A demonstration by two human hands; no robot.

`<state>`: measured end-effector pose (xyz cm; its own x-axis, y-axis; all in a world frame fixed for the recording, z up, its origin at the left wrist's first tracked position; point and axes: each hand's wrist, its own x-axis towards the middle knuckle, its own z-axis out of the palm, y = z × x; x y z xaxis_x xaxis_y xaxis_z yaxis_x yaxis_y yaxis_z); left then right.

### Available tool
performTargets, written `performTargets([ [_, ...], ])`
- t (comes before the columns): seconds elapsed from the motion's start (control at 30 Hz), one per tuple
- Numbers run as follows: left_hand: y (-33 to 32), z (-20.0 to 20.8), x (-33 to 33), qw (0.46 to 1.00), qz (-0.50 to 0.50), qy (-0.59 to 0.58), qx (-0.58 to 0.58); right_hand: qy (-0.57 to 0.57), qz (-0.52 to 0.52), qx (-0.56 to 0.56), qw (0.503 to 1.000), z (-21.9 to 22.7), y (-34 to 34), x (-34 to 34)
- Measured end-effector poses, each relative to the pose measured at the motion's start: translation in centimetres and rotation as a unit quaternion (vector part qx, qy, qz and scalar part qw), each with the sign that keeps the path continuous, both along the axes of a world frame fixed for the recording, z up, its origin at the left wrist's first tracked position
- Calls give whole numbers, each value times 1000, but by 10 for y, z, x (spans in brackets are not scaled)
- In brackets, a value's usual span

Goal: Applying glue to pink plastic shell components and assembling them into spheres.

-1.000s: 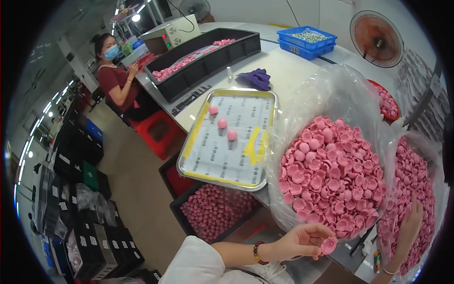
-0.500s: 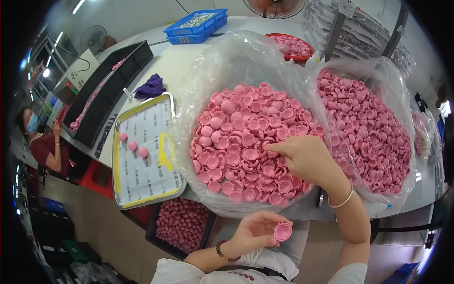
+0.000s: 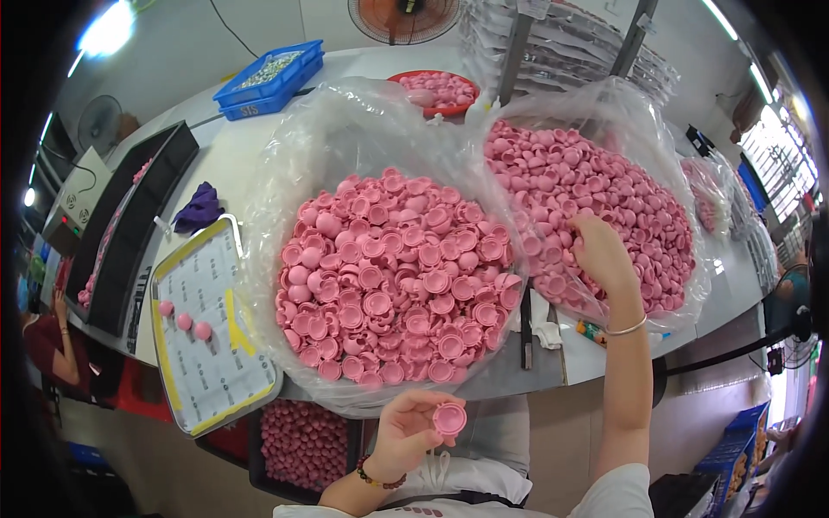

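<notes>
A hollow pink plastic half-shell (image 3: 449, 420) is pinched in my left hand (image 3: 404, 439), its open side turned up, in front of the table edge. My right hand (image 3: 602, 252) reaches into the right-hand clear plastic bag (image 3: 691, 298). Its fingers are bent together at the pile of small pink half-shells (image 3: 635, 207); what they grip, if anything, is hidden. Directly in front of me, the left-hand clear plastic bag (image 3: 276, 138) lies open, filled with larger pink half-shells (image 3: 380, 276).
Three pink balls (image 3: 185, 321) lie on a paper-lined tray (image 3: 278, 380) at left. Below it stands a dark crate (image 3: 256, 462) of pink balls. A purple cloth (image 3: 199, 208), black trough (image 3: 173, 164), blue baskets (image 3: 285, 97) and red bowl (image 3: 475, 104) are farther back.
My right hand has moved from the left bag's pile to the right bag's pile. My left hand still holds the half-shell. The view has swung to the right.
</notes>
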<state>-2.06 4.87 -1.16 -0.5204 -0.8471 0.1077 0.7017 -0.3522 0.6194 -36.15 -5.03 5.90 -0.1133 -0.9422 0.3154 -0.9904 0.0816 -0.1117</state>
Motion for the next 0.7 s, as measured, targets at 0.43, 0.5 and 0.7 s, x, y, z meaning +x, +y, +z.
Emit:
performTargets([
  [0.43,-8,5,11,999,-1,-31,34,-543,29,-8,839,-21,128,88],
  [0.5,-11,1,2,999,-46,-14,10,-398,58,-35,915,-43,151,74],
  [0.7,-6,11,-5,994,-87,61,-6,-97,84,-17,992,-25,168,84],
])
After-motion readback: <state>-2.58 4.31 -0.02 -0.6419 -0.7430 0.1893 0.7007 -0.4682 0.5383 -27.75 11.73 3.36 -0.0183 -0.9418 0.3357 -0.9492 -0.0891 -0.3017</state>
